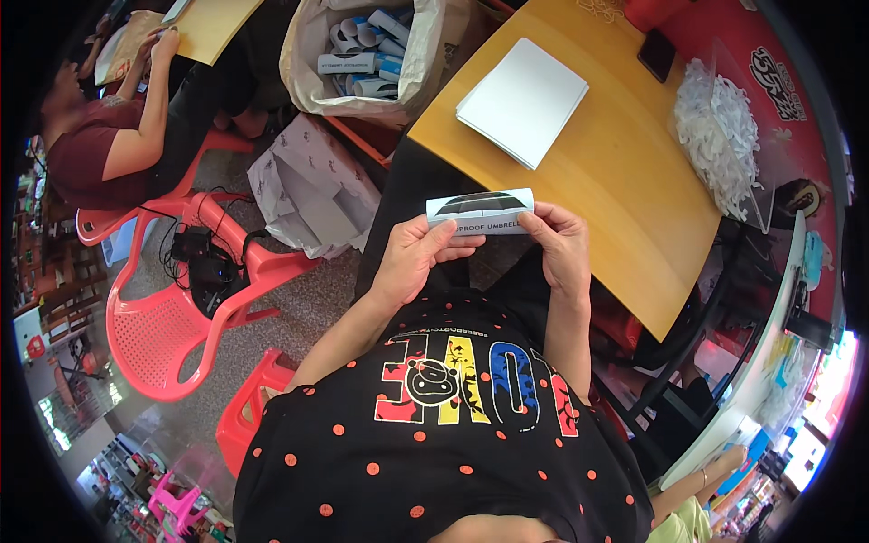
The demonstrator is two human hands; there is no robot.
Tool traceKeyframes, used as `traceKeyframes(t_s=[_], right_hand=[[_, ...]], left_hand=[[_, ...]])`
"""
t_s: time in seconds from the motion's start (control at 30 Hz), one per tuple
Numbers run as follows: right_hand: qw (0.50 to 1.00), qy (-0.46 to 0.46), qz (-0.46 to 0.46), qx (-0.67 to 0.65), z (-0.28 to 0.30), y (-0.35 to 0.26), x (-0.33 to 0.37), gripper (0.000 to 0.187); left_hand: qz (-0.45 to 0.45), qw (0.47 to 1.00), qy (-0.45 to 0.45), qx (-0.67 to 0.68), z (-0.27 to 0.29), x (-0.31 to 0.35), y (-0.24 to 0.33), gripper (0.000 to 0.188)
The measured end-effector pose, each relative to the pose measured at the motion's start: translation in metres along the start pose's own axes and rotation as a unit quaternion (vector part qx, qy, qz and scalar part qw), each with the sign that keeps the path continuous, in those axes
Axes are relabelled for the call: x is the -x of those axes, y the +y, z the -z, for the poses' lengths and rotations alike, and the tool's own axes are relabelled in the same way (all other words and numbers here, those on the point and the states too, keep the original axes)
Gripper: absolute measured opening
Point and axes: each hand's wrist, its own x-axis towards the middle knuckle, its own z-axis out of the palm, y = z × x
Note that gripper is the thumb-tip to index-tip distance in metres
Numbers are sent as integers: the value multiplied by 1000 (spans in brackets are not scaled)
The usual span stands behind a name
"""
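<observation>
Between my two hands, in front of my chest, is a white printed card sleeve (482, 212), curved into a tube, with a dark umbrella picture and lettering on it. My left hand (409, 260) pinches its left end, thumb on the near face and fingers behind and below. At the other end my right hand (563, 246) grips it the same way, thumb on the printed side. A stack of white sheets (525, 101) lies just beyond on the yellow table (647, 195).
A large pale sack (308, 86) holds several similar rolled sleeves. Beside it sits an opened white carton (303, 195). A clear bin of white plastic pieces (720, 140) and a black phone (657, 54) rest on the table. Red chairs (158, 335) and a seated person (113, 149) are at left.
</observation>
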Motion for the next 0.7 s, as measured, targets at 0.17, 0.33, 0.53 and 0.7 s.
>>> traceKeyframes(t_s=[0.17,0.33,0.53,0.7], right_hand=[[998,-45,-51,3,10,3,1,11],[994,-53,-83,-54,1,7,3,13],[993,-59,-74,-69,4,18,0,15],[993,-47,-89,-56,1,12,0,15]], left_hand=[[-28,999,22,-40,2,-1,-1,31],[-48,996,41,-59,4,-3,1,32],[-47,997,37,-48,5,-3,1,35],[-36,998,19,-55,7,-3,1,37]])
